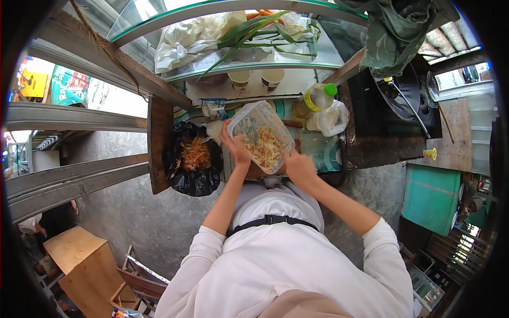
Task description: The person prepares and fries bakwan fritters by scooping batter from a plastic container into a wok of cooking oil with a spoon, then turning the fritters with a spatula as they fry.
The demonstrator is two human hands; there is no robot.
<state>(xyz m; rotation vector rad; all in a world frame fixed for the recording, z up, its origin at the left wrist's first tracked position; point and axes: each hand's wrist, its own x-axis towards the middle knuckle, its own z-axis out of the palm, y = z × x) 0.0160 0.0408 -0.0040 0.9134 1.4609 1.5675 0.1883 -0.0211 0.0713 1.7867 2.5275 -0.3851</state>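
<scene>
A clear plastic container (249,117) with chopped pale and orange food (265,146) is tilted over the counter, the food gathered at its near end. My left hand (235,146) is against the container's left side, its fingers along the wall. At the near right corner of the container is my right hand (299,168), its fingers closed; what they hold, if anything, is hidden. Left of the container, a black plastic bag (197,183) stands open with orange peelings (195,155) inside.
A green-capped bottle (314,100) and a white plastic bag (331,120) stand right of the container. Two paper cups (272,79) are behind it. Above, a glass shelf (254,67) holds leafy greens (249,33). A black stove with a wok (395,98) is at right.
</scene>
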